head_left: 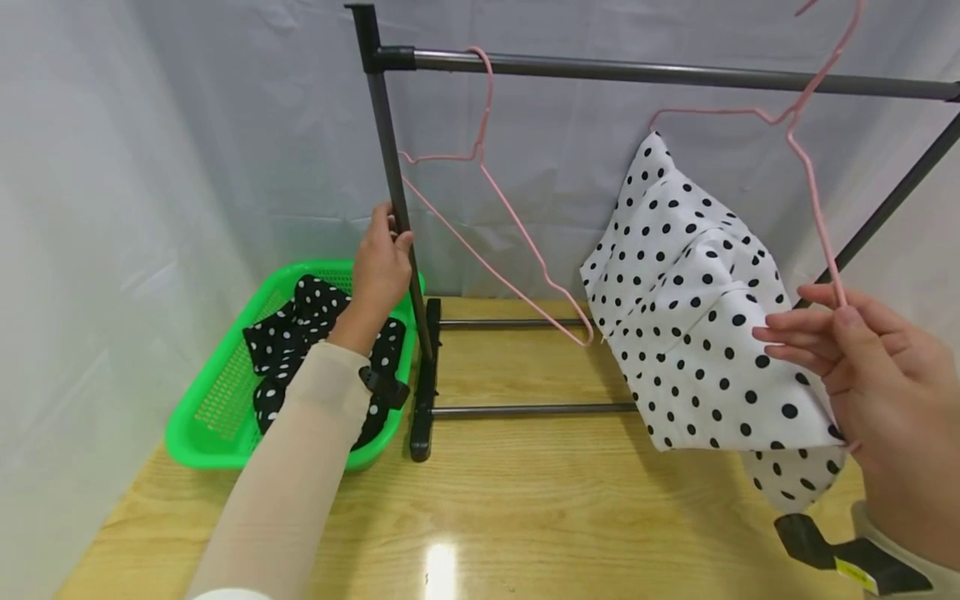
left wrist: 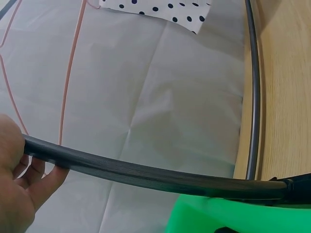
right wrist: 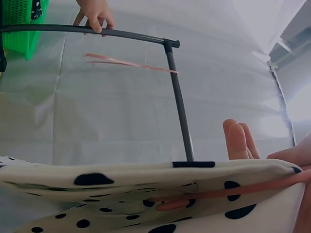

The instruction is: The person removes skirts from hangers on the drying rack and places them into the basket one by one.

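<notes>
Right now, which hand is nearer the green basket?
Left. The left hand grips the rack post right above the green basket; the right hand holds the pink hanger, across the table.

My right hand (head_left: pixel 862 367) pinches a pink wire hanger (head_left: pixel 806 158) draped with white black-dotted cloth (head_left: pixel 697 317); my left hand (head_left: pixel 378 267) grips the dark rack's upright post (head_left: pixel 388 142).
</notes>
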